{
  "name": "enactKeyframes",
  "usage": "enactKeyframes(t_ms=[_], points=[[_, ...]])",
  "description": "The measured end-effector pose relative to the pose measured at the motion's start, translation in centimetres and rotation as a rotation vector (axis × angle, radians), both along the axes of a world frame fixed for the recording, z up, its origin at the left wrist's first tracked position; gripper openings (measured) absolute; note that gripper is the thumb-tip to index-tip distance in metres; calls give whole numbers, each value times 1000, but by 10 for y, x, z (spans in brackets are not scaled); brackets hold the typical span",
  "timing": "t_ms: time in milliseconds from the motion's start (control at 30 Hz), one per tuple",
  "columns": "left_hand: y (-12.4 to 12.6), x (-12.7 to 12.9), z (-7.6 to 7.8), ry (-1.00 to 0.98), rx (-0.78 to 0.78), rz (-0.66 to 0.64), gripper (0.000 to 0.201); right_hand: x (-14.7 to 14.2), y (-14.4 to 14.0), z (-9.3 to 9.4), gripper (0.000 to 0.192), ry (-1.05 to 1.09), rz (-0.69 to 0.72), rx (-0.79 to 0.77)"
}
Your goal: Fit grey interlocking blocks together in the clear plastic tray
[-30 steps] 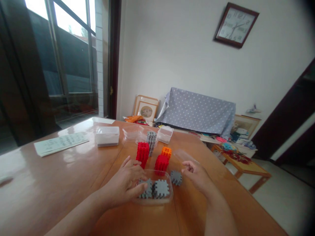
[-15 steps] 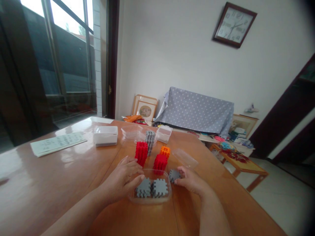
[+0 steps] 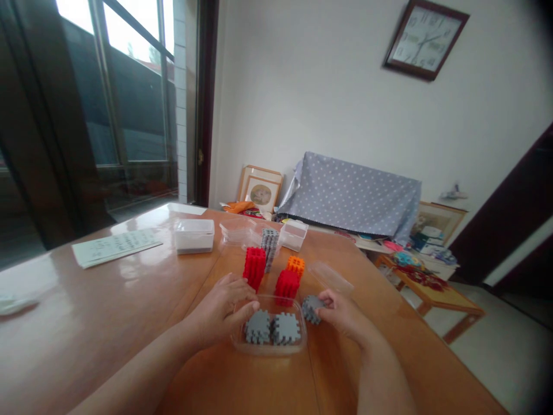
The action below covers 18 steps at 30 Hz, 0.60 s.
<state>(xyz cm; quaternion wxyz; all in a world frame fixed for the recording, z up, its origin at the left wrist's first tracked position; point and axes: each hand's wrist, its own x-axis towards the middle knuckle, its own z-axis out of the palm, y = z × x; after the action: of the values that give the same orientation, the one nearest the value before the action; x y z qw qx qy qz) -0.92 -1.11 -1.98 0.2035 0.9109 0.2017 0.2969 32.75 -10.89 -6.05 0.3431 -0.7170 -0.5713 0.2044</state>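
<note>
A clear plastic container (image 3: pixel 268 350) stands in front of me with two stacks of grey notched tiles, a left stack (image 3: pixel 258 326) and a right stack (image 3: pixel 287 328). My left hand (image 3: pixel 227 308) lies at its left rim, thumb and fingers apart, with the thumb reaching over the edge. To the right of the container, my right hand (image 3: pixel 339 311) pinches a grey notched tile piece (image 3: pixel 313 309) between thumb and fingers. Just behind the container are a tall red block stack (image 3: pixel 254 268) and a shorter red stack (image 3: pixel 287 286).
Farther back stand an orange block (image 3: pixel 296 264), a tall grey stack (image 3: pixel 269 248), clear lids (image 3: pixel 237 230), a small clear box (image 3: pixel 294 235) and a white-lidded box (image 3: pixel 194 236). A flat clear lid (image 3: pixel 332 278) lies to the right. Papers (image 3: pixel 116 248) lie at left.
The whole view has shifted slightly, moving things to the right in the picture. My left hand stays at the container; my right hand keeps the grey tile piece, which now shows a little turned.
</note>
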Motion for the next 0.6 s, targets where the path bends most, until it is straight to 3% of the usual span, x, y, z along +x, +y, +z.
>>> enactKeyframes(t_ms=[300, 433, 600], points=[[1, 1, -2, -44, -63, 31, 32, -15, -3, 34, 29, -21, -20, 124], [3, 0, -5, -44, -102, 68, 29, -56, -4, 46, 23, -50, 150, 172], [1, -2, -4, -58, -128, 103, 24, -109, -3, 45, 20, -161, 312, 107]])
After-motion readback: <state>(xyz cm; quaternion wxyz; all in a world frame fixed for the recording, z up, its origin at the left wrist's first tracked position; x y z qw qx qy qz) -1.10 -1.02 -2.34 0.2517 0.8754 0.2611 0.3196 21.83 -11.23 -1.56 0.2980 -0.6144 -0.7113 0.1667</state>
